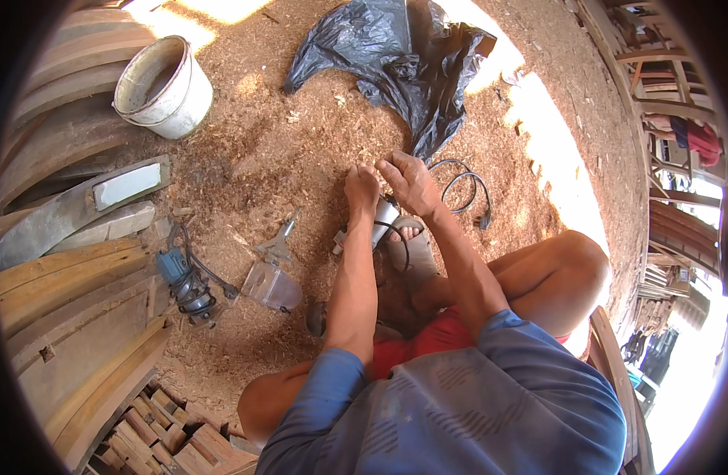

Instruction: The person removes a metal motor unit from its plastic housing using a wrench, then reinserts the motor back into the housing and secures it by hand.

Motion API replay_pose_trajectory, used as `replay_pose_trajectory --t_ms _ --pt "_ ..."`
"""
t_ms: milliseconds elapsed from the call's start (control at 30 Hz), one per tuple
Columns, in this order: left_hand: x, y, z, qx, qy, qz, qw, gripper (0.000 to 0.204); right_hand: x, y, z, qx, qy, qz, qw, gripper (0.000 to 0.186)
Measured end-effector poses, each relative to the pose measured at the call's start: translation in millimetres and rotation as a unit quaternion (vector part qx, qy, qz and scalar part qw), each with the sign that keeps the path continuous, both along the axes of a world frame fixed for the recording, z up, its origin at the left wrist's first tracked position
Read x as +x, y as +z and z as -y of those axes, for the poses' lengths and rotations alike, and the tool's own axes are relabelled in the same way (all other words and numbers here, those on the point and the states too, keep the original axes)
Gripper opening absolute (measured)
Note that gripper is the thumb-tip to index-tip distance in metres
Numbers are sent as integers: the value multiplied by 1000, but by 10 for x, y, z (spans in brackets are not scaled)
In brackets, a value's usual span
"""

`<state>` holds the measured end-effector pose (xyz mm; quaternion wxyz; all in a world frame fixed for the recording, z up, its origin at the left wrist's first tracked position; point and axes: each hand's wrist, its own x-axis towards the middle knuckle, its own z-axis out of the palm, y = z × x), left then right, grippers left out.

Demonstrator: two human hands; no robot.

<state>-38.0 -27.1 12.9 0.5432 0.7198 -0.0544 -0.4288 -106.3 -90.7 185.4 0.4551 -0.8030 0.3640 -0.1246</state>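
My left hand [362,188] is closed, its thumb and fingers pressed together just below the black plastic bag. Close beside it my right hand [411,184] has its fingers bent inward and pinched. What the two hands hold between them is too small and covered to make out. Right under the hands, between my feet, stands a pale cylindrical device [385,215] with a black cord, partly hidden by my left forearm. More black cord [479,190] loops on the ground to the right and ends in a plug. My sandalled right foot [411,249] is beside the device.
Sawdust covers the ground. A crumpled black plastic bag [403,67] lies ahead. To the left are a white bucket [166,91], a blue corded power tool [183,281], a spray gun with a clear cup [273,285] and stacked curved timbers [79,261]. A person [700,141] is far right.
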Motion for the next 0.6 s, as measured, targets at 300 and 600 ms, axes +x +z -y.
replay_pose_trajectory --t_ms 300,600 --pt "-284 291 188 -100 126 -142 977 47 -38 -62 76 -58 -8 -97 994 31" --pt "-462 43 299 -43 -132 193 971 53 -171 -182 -39 -124 -102 -91 983 31"
